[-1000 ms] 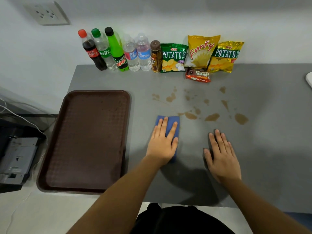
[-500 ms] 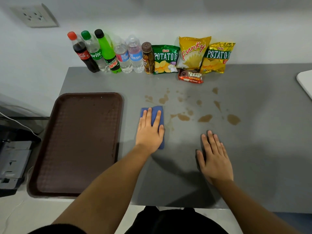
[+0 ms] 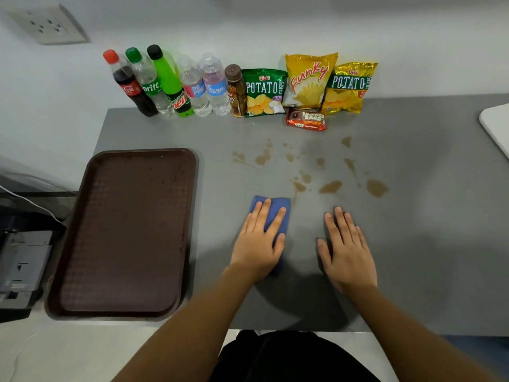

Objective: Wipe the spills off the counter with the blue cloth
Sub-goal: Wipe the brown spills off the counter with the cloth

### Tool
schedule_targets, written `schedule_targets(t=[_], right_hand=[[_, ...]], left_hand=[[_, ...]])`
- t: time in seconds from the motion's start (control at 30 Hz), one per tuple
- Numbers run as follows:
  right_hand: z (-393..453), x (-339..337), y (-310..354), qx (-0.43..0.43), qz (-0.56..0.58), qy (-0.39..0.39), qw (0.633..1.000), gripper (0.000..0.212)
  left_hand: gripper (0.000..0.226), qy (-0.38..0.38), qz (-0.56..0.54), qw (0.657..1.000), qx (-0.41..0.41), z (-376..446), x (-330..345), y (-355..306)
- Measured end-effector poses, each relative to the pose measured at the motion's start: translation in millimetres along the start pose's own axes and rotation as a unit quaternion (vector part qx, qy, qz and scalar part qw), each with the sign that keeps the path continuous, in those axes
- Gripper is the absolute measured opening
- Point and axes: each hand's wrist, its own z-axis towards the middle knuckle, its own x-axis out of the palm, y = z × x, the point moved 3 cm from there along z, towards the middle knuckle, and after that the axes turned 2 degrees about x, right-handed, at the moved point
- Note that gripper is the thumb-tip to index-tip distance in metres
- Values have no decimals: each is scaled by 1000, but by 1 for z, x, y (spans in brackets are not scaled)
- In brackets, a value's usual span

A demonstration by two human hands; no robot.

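I look down on a grey tabletop pushed against a plain white wall. A white socket plate sits on that wall, up and to the left of the tabletop's far left corner. Off the tabletop's left edge I see a dark machine with a thin white cable running above it. Along the tabletop's near edge lies a pale floor. The light is soft and even, and it throws faint shadows on the tabletop.
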Motion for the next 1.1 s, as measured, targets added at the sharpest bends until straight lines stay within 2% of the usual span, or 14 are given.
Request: schedule_targets(t=[0.13,0.27,0.43,0.5,0.6,0.7,0.8,0.97,1.1], right_hand=[[0,-4,1,1,5,20,1000,66],[0,-5,2,9,0,34,999,66],[0,-3,2,12,-1,29,1000,66],[0,-2,1,9,1,22,1000,66],[0,-1,1,10,6,17,1000,66],[1,0,0,10,-1,22,1000,67],[3,1,0,10,-3,30,999,67],[2,2,-1,13,-1,31,999,67],[1,3,-1,11,2,27,1000,65]], left_hand=[[63,-34,21,999,-36,-14,-13,35],[62,-41,34,996,-68,6,-27,69],[65,-25,48,991,-121,54,-28,61],[64,-17,40,993,-113,68,-24,46],[63,3,34,998,-58,76,-13,10],[63,9,19,1000,-5,64,-1,-22],[63,3,7,1000,0,38,3,-26],[64,-38,-1,995,-93,8,-13,26],[63,-46,28,991,-120,38,-35,77]])
